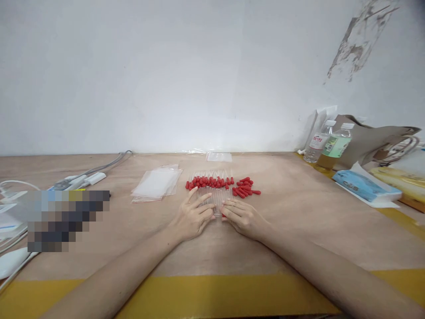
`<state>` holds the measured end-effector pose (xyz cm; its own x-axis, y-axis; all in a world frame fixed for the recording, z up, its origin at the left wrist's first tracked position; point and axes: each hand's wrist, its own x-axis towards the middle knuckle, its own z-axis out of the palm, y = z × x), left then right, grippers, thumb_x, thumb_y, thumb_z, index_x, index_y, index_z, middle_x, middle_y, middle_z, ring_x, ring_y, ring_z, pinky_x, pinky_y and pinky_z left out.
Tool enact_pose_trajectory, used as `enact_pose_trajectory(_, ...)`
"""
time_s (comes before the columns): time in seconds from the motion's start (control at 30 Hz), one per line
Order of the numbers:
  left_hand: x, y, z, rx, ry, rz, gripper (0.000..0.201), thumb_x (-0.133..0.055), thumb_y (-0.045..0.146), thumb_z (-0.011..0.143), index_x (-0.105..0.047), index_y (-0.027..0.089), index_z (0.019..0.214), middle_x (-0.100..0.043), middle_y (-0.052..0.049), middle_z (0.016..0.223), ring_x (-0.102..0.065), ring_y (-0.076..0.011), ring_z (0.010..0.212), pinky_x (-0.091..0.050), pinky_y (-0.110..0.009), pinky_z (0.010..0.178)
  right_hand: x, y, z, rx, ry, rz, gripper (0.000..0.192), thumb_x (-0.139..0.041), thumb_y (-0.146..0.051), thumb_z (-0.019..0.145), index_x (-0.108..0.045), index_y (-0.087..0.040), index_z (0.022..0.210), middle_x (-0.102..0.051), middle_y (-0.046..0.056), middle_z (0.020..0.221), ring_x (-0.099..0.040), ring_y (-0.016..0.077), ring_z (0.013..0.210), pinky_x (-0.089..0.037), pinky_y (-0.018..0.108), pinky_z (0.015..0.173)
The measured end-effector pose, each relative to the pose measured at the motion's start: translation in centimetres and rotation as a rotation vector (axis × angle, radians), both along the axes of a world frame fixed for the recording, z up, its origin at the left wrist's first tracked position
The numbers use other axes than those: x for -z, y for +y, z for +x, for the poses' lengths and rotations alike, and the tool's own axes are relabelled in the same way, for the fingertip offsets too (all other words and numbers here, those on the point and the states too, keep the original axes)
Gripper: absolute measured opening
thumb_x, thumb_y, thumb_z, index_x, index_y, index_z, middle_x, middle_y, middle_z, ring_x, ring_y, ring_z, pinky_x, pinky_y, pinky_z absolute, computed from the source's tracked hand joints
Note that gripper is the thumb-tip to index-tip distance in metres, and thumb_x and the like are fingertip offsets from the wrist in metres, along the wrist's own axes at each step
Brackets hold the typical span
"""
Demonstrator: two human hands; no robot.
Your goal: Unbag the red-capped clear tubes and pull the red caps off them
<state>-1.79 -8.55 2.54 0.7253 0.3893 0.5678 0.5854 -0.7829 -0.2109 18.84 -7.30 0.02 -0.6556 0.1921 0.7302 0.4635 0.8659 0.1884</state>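
Both my hands rest on the wooden table (292,221) at the near end of a row of clear glass droppers (215,195) with red rubber bulbs (209,181). My left hand (194,215) has fingers spread and lies on the tubes' left side. My right hand (239,215) curls its fingers against the tubes' right near end; whether it grips one I cannot tell. A loose pile of red bulbs (246,188) lies just right of the row. A stack of clear plastic bags (156,184) lies to the left.
Another small clear bag (219,157) lies by the wall. Two drink bottles (328,146), a brown paper bag (375,141) and a blue tissue pack (363,186) stand at the right. Cables and a power strip (79,179) sit at the left. A yellow strip (212,292) edges the table front.
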Motion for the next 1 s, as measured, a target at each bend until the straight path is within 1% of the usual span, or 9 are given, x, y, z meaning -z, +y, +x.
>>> enact_pose_trajectory(0.1,-0.1,0.2,-0.9,-0.044,-0.010,-0.015,0.019,-0.042,0.021,0.086,-0.060,0.020,0.079,-0.066,0.001,0.096,-0.046,-0.0197,0.113,-0.017,-0.048,0.103,-0.1,0.4,1.3,0.004,0.038,-0.029,0.021,-0.045,-0.017,0.084,-0.058,-0.016,0.101,-0.065,0.007,0.095,-0.056,0.0168,0.098,-0.046,0.034,0.091)
enact_pose_trajectory(0.17,-0.1,0.8,-2.0,-0.173,-0.041,-0.035,0.022,-0.039,0.023,0.087,-0.060,0.020,0.081,-0.065,-0.001,0.093,-0.051,-0.0205,0.105,-0.029,-0.045,0.096,-0.5,1.2,2.8,0.064,0.146,-0.091,0.022,-0.046,-0.018,0.084,-0.059,-0.019,0.101,-0.065,0.006,0.093,-0.057,0.0172,0.095,-0.048,0.034,0.086)
enact_pose_trajectory(0.27,0.1,2.0,-3.4,-0.447,-0.132,-0.112,0.029,-0.034,0.029,0.089,-0.059,0.018,0.082,-0.062,-0.005,0.082,-0.057,-0.0182,0.079,-0.043,-0.032,0.071,-1.4,3.1,5.9,0.257,0.348,-0.221,0.021,-0.048,-0.027,0.083,-0.062,-0.023,0.098,-0.063,0.005,0.086,-0.058,0.0160,0.078,-0.050,0.031,0.070)
enact_pose_trajectory(0.33,0.4,2.8,-3.8,-0.525,-0.184,-0.175,0.030,-0.032,0.031,0.089,-0.059,0.018,0.084,-0.058,-0.004,0.080,-0.056,-0.0162,0.071,-0.043,-0.028,0.062,-1.8,4.4,7.9,0.410,0.447,-0.297,0.023,-0.049,-0.034,0.081,-0.065,-0.021,0.093,-0.059,0.006,0.078,-0.055,0.0156,0.070,-0.048,0.029,0.062)
enact_pose_trajectory(0.5,1.3,4.1,-3.1,-0.411,-0.309,-0.209,0.026,-0.034,0.021,0.086,-0.048,0.017,0.107,-0.055,-0.007,0.093,-0.054,-0.0176,0.083,-0.043,-0.029,0.074,-1.5,6.6,10.7,0.587,0.484,-0.632,0.036,-0.058,-0.044,0.070,-0.062,-0.014,0.090,-0.058,0.003,0.068,-0.049,0.0122,0.055,-0.041,0.026,0.052)
enact_pose_trajectory(0.63,1.8,4.7,-2.2,-0.326,-0.354,-0.249,0.018,-0.036,0.016,0.083,-0.045,0.018,0.099,-0.054,-0.006,0.091,-0.054,-0.0172,0.081,-0.044,-0.030,0.072,-0.4,7.4,11.0,0.595,0.515,-0.813,0.031,-0.060,-0.044,0.065,-0.061,-0.015,0.074,-0.060,0.003,0.065,-0.049,0.0117,0.055,-0.038,0.023,0.050)
enact_pose_trajectory(0.73,1.8,4.8,-1.7,-0.303,-0.375,-0.227,0.010,-0.038,0.013,0.081,-0.046,0.018,0.085,-0.051,-0.004,0.082,-0.053,-0.0163,0.077,-0.044,-0.028,0.069,0.7,8.2,11.0,0.574,0.495,-0.885,0.031,-0.056,-0.045,0.068,-0.062,-0.016,0.075,-0.062,0.003,0.063,-0.051,0.0120,0.055,-0.037,0.022,0.050)
enact_pose_trajectory(0.83,1.7,4.8,-1.4,-0.287,-0.389,-0.196,0.012,-0.039,0.009,0.078,-0.047,0.018,0.078,-0.049,-0.004,0.079,-0.051,-0.0152,0.074,-0.044,-0.027,0.068,1.4,8.7,11.1,0.556,0.463,-0.915,0.031,-0.054,-0.046,0.070,-0.065,-0.017,0.076,-0.063,0.002,0.062,-0.052,0.0125,0.055,-0.037,0.022,0.049)
enact_pose_trajectory(1.0,1.9,4.7,-1.2,-0.234,-0.428,-0.187,0.019,-0.041,0.006,0.074,-0.053,0.017,0.085,-0.050,-0.005,0.083,-0.052,-0.0142,0.074,-0.046,-0.027,0.068,1.5,9.0,10.7,0.527,0.454,-0.925,0.026,-0.052,-0.040,0.072,-0.067,-0.019,0.078,-0.067,0.004,0.073,-0.057,0.0145,0.062,-0.042,0.024,0.056)
